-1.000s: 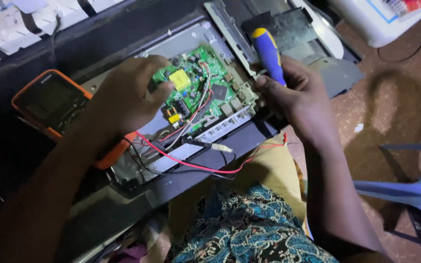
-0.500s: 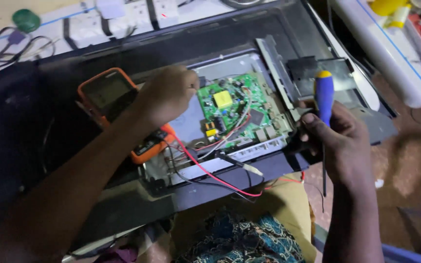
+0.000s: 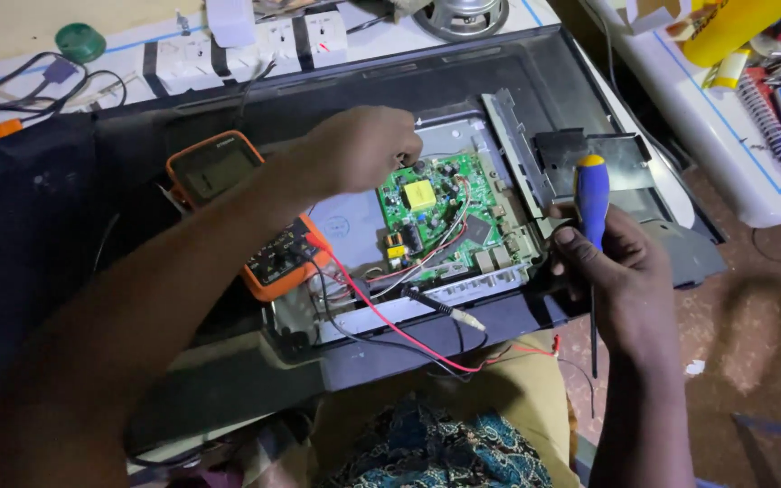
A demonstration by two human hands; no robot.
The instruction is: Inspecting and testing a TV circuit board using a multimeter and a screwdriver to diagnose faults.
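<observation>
Two hands are busy over an opened flat-screen set: the left hand (image 3: 363, 145) is curled, fingertips pressed near the upper-left edge of the green circuit board (image 3: 445, 217), though whether anything is pinched cannot be told; the right hand (image 3: 612, 262) is clenched around a blue-and-yellow screwdriver (image 3: 591, 194), shaft pointing down, just right of the board. A red probe lead (image 3: 390, 321) lies loose below the left hand; components could be shorted if its tip is nudged, and the orange multimeter (image 3: 246, 217) under the forearm could be dragged

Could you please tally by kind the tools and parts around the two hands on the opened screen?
Screwdrivers, in the right hand: 1
Multimeters, orange: 1
Green circuit boards, at the left hand: 1
Probe leads, red and black: 2
Total: 5
</observation>
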